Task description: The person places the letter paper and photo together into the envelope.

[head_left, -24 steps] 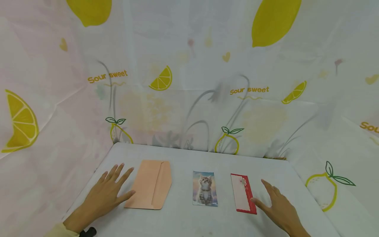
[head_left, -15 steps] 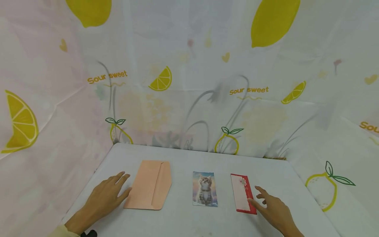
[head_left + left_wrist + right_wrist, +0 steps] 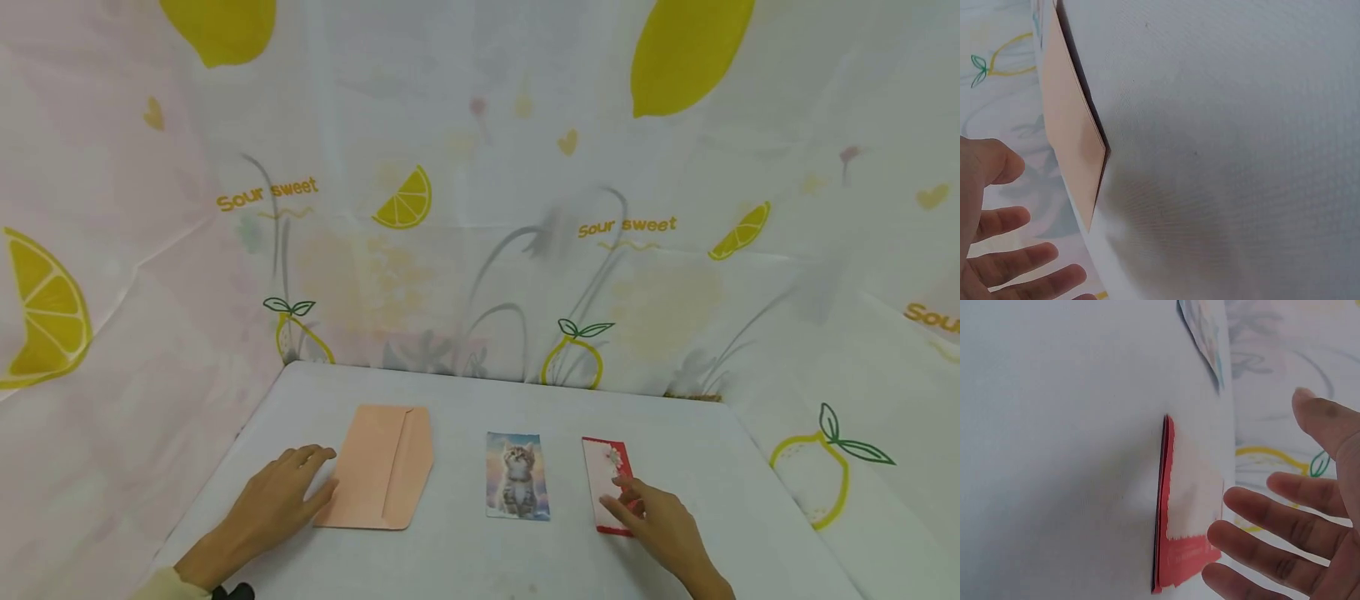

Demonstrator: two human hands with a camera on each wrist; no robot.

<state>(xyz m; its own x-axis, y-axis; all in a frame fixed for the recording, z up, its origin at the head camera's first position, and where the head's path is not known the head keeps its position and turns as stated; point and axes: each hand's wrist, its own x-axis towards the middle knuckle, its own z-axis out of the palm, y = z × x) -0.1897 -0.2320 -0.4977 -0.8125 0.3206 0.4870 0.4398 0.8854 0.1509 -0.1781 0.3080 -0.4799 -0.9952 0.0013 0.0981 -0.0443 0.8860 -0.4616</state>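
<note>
A peach envelope point(image 3: 382, 477) lies flap-up on the left of the white table point(image 3: 465, 558). My left hand point(image 3: 300, 479) rests flat beside it, fingers relaxed, fingertips at its left edge. In the left wrist view the left hand point(image 3: 997, 250) has spread fingers next to the envelope point(image 3: 1072, 137). A cat picture card point(image 3: 517, 477) lies in the middle. A red card with a white panel point(image 3: 606, 475) lies to the right. My right hand point(image 3: 641, 508) reaches over its lower right part. The right wrist view shows the right hand point(image 3: 1285, 537) with straight, spread fingers just above the red card point(image 3: 1188, 506).
Lemon-print cloth walls point(image 3: 480, 208) close in the table at the back and on both sides. The cat card's edge point(image 3: 1207, 331) shows at the top of the right wrist view. Bare tabletop point(image 3: 1054, 425) lies in front of the cards.
The right hand has moved left from beside the red card to over its lower corner. The left hand has lowered and drawn its spread fingers together at the envelope's edge.
</note>
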